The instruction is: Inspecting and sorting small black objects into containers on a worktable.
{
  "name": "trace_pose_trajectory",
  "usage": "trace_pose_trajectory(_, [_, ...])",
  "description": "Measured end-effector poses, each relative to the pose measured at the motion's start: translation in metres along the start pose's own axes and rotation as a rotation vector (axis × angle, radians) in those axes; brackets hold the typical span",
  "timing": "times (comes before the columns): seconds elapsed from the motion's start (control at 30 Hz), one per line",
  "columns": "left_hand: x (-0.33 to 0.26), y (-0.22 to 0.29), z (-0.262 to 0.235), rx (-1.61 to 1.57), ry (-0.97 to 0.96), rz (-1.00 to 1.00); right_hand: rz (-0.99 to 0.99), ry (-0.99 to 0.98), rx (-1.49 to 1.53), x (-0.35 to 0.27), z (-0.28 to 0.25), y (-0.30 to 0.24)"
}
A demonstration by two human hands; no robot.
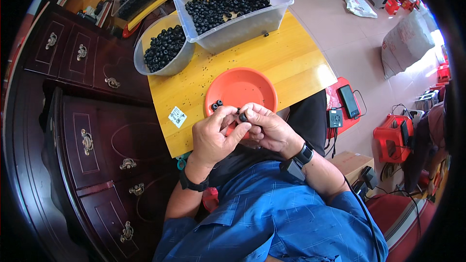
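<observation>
White square label [177, 116] on yellow table [291, 58], clear tub [233, 7] of black rings [225, 2], orange bowl [240, 90] (two rings inside), left hand [213, 133] and right hand [267, 126] grips both pinching small black ring [242, 116]

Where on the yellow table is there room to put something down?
Bare wood lies right of the orange dish, below the clear tub, toward the table's right corner. A smaller patch lies left of the dish, around the white sticker. The far left is crowded by the round bowl; both hands crowd the near edge.
</observation>
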State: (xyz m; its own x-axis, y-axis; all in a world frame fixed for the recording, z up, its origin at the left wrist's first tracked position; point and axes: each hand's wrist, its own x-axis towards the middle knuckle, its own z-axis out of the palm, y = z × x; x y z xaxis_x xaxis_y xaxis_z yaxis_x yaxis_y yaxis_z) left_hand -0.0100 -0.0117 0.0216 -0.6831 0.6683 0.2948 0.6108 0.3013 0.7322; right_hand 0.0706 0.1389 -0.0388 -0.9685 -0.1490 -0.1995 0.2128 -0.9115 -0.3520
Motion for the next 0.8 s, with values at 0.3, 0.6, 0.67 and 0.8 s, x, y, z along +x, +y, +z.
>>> trace_pose_trajectory(0.3, [0.003,-0.006,-0.006,-0.100,-0.081,-0.068,0.063,0.014,0.044,0.004,-0.013,0.003])
trace_pose_trajectory(0.6, [0.067,-0.041,-0.082,0.350,0.434,-0.043,-0.086,0.167,0.128,-0.001,-0.012,-0.002])
trace_pose_trajectory(0.67, [0.065,-0.031,-0.078,0.328,0.422,-0.026,-0.100,0.124,0.142,-0.001,-0.014,-0.003])
trace_pose_trajectory(0.8, [0.024,-0.011,-0.028,0.059,0.006,-0.107,-0.092,0.115,0.159,0.003,-0.006,-0.004])
